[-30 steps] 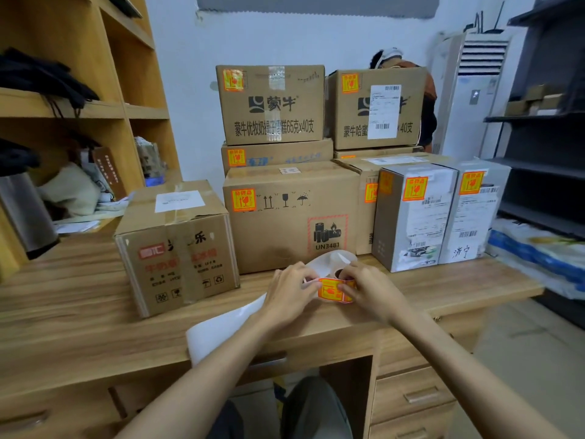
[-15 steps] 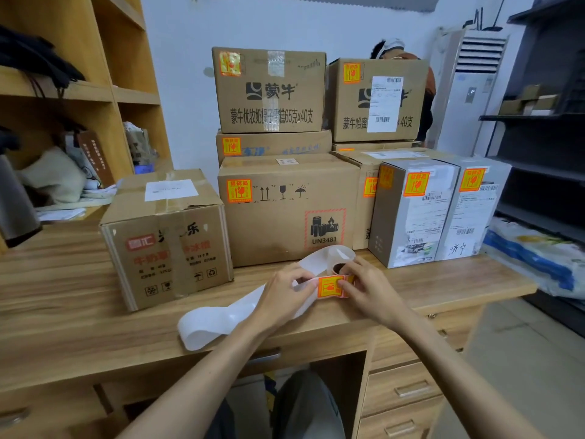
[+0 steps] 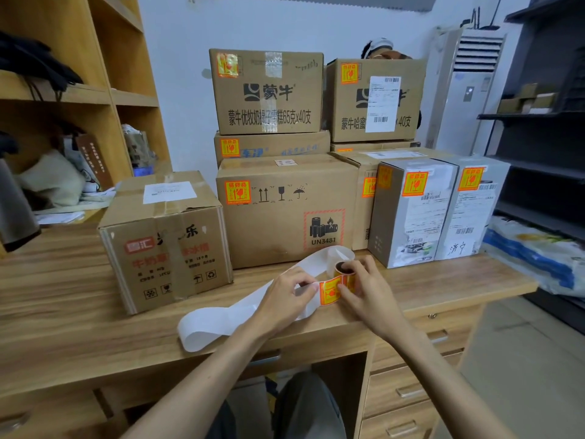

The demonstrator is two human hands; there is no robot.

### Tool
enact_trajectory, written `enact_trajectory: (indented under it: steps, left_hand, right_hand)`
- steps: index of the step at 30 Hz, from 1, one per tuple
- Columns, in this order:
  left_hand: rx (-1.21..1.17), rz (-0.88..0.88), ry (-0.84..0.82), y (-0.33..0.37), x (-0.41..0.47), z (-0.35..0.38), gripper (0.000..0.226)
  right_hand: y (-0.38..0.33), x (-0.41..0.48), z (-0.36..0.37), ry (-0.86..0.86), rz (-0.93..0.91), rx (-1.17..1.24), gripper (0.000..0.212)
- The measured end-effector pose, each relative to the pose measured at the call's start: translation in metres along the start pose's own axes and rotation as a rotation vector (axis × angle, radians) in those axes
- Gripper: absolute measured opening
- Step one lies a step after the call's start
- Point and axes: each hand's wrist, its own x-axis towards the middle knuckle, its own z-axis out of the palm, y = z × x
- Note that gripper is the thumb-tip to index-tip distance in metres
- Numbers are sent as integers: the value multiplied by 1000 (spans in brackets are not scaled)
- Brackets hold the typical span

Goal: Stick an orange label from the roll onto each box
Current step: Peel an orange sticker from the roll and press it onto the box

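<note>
While my right hand (image 3: 368, 296) grips the roll (image 3: 341, 270), my left hand (image 3: 281, 302) pinches the strip (image 3: 221, 321). A label (image 3: 330, 291) shows between them.

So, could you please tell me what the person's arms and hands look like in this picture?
Both are bare. The left hand and right hand wear no gloves, and no ring, watch or bracelet shows at either wrist. The left forearm and right forearm are uncovered as far as the frame's lower edge, so no sleeve is in view.
</note>
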Motion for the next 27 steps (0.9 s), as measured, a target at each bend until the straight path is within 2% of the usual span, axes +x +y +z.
enact_trajectory:
  steps: [4,15,27]
  left_hand:
    - [-26,14,8,0,1,-1,16]
    - [-89,61,-17,-1,0,-2,16]
    - [-123,80,-13,-1,0,-3,18]
  right_hand:
    - [-14,-12,2,104,-63,-116,20]
    - [-31,-11,22,21,34,-107,19]
    - [-31,-8,26,48,44,-183,23]
